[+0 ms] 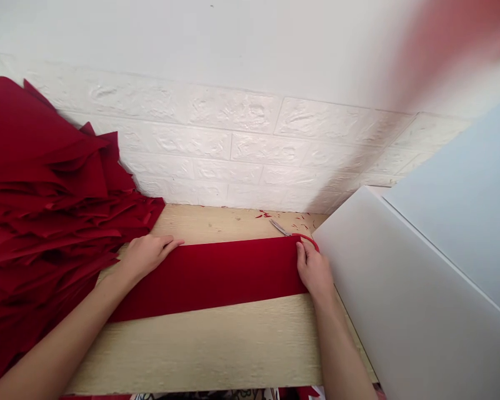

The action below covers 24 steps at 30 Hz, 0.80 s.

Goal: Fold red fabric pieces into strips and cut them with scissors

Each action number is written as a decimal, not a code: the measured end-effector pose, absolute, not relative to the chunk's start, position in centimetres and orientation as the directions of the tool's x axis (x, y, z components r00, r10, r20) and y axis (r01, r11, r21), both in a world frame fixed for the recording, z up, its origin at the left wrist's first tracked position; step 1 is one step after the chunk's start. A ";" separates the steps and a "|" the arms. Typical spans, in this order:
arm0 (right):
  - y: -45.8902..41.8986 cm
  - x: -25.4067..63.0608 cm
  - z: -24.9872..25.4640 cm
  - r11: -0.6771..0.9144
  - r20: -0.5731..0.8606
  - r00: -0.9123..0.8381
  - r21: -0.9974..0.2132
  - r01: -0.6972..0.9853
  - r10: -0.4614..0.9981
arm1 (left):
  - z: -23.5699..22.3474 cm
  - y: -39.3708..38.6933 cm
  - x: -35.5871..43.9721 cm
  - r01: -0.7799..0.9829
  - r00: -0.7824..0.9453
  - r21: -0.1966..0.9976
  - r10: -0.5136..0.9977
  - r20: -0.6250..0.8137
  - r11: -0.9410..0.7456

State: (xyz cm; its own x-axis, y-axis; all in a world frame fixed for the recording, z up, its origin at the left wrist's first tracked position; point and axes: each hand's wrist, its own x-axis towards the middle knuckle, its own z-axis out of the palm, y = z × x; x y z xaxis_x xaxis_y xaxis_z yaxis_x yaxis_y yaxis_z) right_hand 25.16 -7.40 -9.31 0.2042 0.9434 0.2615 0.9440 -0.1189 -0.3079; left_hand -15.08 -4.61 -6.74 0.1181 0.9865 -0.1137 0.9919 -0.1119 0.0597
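A long, flat strip of red fabric (233, 269) lies across the wooden table, its surface smooth. My left hand (148, 255) is at the strip's upper edge toward the left, thumb along the edge and the other fingers partly hidden. At the right end, my right hand (314, 269) grips the upper corner between thumb and fingers. Just beyond that corner lie scissors (280, 226) with red handles, partly covered by the fabric and hand.
A big heap of red fabric pieces (58, 183) fills the left side. Small red scraps (264, 214) lie along the white brick-patterned wall (183, 111). A white panel (408, 278) stands close to my right arm. The wooden tabletop (216, 350) ends at a front edge near me.
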 end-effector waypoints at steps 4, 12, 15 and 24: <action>-7.2 25.4 -9.9 -0.197 0.225 0.240 -0.197 0.960 0.944 | -5.9 -5.3 -16.5 0.988 0.122 0.102 0.989 -0.089 -0.113; -7.2 24.5 -9.5 -0.269 0.189 0.284 -0.103 0.958 0.940 | -5.6 -7.4 -18.1 0.994 0.021 0.114 0.989 -0.148 -0.004; -7.3 23.9 -9.5 -0.267 0.211 0.280 -0.089 0.960 0.936 | -5.3 -6.8 -17.6 0.997 -0.013 0.071 0.988 -0.151 0.024; -7.7 23.2 -10.1 -0.155 0.339 0.149 -0.008 0.988 0.929 | -6.8 -5.8 -17.3 0.985 -0.119 -0.120 0.993 0.026 0.121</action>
State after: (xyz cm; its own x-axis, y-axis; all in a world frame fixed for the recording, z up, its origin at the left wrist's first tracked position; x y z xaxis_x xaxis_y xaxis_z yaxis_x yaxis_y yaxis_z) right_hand 23.20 -7.73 -10.14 0.1488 0.9288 0.3393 0.9878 -0.1552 -0.0082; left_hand -17.32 -5.81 -6.83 -0.1186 0.9926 0.0256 0.9854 0.1208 -0.1202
